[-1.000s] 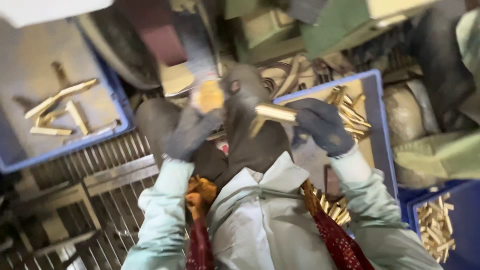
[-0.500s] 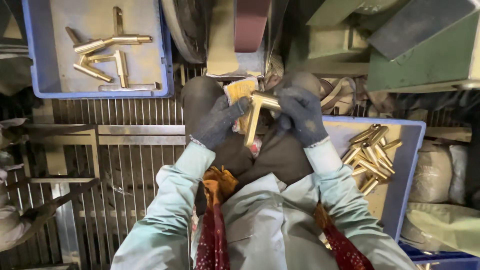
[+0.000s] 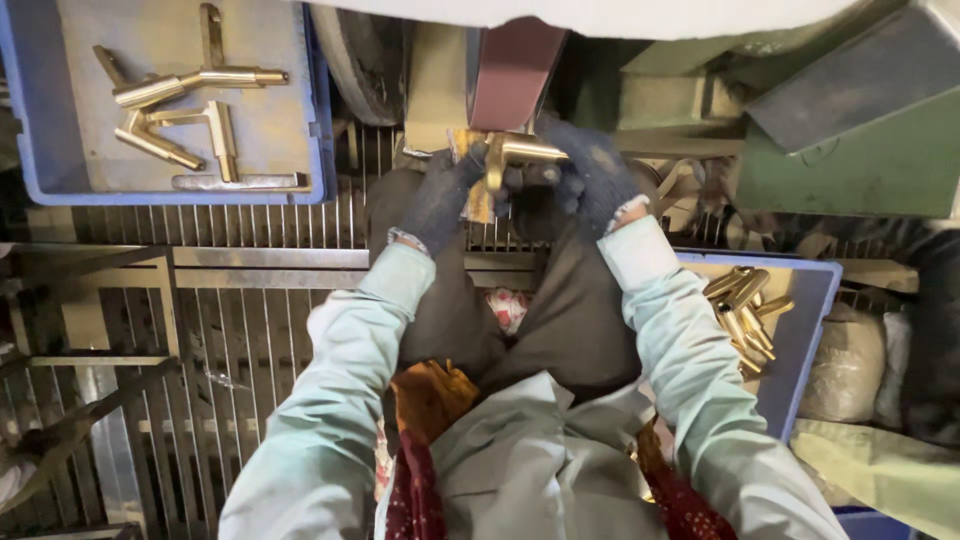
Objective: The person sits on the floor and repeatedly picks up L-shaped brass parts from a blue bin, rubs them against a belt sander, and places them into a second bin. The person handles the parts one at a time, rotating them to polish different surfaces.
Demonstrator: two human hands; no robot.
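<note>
Both my hands wear dark gloves and hold one brass angled fitting (image 3: 520, 155) up against the brown sanding belt (image 3: 515, 65) of a machine. My left hand (image 3: 445, 195) grips the fitting's lower leg together with a yellowish pad (image 3: 478, 200). My right hand (image 3: 590, 180) grips the fitting from the right side. My pale green sleeves run down to the frame's bottom, and my dark trousered knees sit under the hands.
A blue tray (image 3: 318, 120) at the upper left holds several brass fittings (image 3: 170, 110). Another blue tray (image 3: 805, 330) at the right holds a pile of brass pieces (image 3: 745, 310). Green machine housing (image 3: 840, 120) fills the upper right. A metal grate floor (image 3: 200, 340) lies left.
The view has tilted and moved closer. My hands have carried the brass fitting up from above my knees to the sanding belt.
</note>
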